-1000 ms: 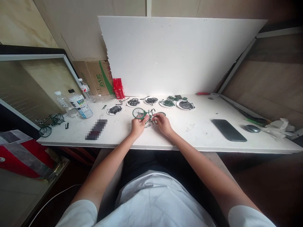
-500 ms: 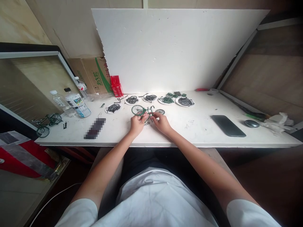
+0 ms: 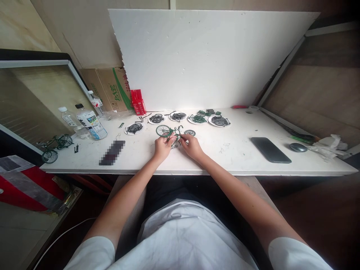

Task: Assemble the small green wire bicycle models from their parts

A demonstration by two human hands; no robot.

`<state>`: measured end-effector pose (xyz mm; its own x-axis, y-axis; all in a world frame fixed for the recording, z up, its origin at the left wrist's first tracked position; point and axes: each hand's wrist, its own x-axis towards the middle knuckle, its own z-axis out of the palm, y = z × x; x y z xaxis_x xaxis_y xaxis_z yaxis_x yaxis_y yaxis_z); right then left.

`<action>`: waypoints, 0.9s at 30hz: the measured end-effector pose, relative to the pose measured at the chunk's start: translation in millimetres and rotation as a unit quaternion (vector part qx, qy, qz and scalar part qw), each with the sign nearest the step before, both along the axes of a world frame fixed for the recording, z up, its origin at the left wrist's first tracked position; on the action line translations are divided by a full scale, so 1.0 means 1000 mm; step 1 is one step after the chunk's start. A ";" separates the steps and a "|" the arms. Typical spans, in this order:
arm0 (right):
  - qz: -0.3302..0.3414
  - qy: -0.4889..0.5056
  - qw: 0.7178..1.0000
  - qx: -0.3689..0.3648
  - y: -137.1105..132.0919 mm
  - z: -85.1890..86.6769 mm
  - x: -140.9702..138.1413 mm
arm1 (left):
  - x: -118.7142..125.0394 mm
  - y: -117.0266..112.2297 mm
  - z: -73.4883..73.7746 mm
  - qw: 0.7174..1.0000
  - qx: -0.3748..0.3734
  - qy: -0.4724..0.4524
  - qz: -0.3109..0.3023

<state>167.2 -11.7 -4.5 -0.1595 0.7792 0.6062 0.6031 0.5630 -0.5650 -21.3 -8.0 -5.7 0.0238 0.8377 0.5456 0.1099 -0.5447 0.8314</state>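
Observation:
A small green model bicycle (image 3: 171,132) stands on the white table (image 3: 225,157) in front of me. My left hand (image 3: 162,147) pinches its frame from the left, just behind the front wheel. My right hand (image 3: 192,146) is closed on the frame's right part, near the rear wheel (image 3: 190,132). Behind the bicycle lie several white plates of parts (image 3: 219,121) with dark and green pieces.
A finished green bicycle (image 3: 54,147) stands at the table's left end, beside water bottles (image 3: 91,122). A red box (image 3: 138,102) and a cardboard carton (image 3: 109,88) are at the back. A black phone (image 3: 270,149) and a mouse (image 3: 298,147) lie at right.
The view tilted slightly, so the table sits a little lower than a second ago. Both hands stay on the model bicycle with only tiny finger shifts.

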 end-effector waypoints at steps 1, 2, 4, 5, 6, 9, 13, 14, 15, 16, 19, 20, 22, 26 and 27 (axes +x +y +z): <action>0.000 -0.002 1.000 0.001 0.000 0.000 0.000 | 0.000 0.000 0.000 1.000 -0.003 0.000 -0.002; 0.002 -0.005 1.000 0.002 -0.001 0.000 0.000 | 0.000 0.000 -0.001 1.000 -0.005 0.000 -0.004; 0.005 -0.010 1.000 0.003 -0.001 0.001 0.000 | 0.000 0.000 0.000 1.000 -0.006 -0.001 -0.006; 0.005 -0.010 1.000 0.003 -0.002 0.001 0.000 | 0.000 0.000 0.000 1.000 -0.005 -0.001 -0.006; 0.004 -0.009 1.000 0.000 -0.002 0.002 0.000 | 0.001 -0.001 0.000 1.000 -0.004 0.000 -0.004; 0.006 0.000 1.000 -0.005 -0.003 0.003 0.000 | 0.001 -0.001 0.001 1.000 0.000 -0.001 0.002; 0.015 0.007 1.000 -0.003 -0.004 0.005 0.000 | -0.001 0.001 -0.001 1.000 0.009 0.010 0.013; 0.019 0.008 1.000 -0.005 -0.005 0.005 0.000 | -0.002 0.002 -0.002 1.000 0.011 0.016 0.018; 0.023 0.009 1.000 -0.007 -0.005 0.005 0.000 | -0.003 0.003 -0.002 0.999 0.013 0.022 0.023; 0.027 0.008 1.000 -0.009 -0.005 0.006 0.000 | -0.003 0.003 -0.002 0.999 0.015 0.027 0.027; 0.036 0.004 0.999 -0.005 -0.005 0.006 0.000 | -0.004 0.003 -0.002 0.999 0.022 0.038 0.032; 0.039 0.002 0.999 -0.002 -0.005 0.006 0.000 | -0.003 0.003 -0.002 0.998 0.023 0.041 0.033; 0.043 -0.003 0.999 0.004 -0.005 0.006 0.000 | -0.003 0.002 -0.002 0.998 0.023 0.039 0.033; 0.045 -0.018 0.999 0.006 -0.006 0.006 0.001 | -0.002 0.002 -0.002 0.998 0.027 0.043 0.043; 0.046 -0.021 0.999 0.006 -0.006 0.006 0.001 | -0.002 0.002 -0.003 0.997 0.029 0.051 0.047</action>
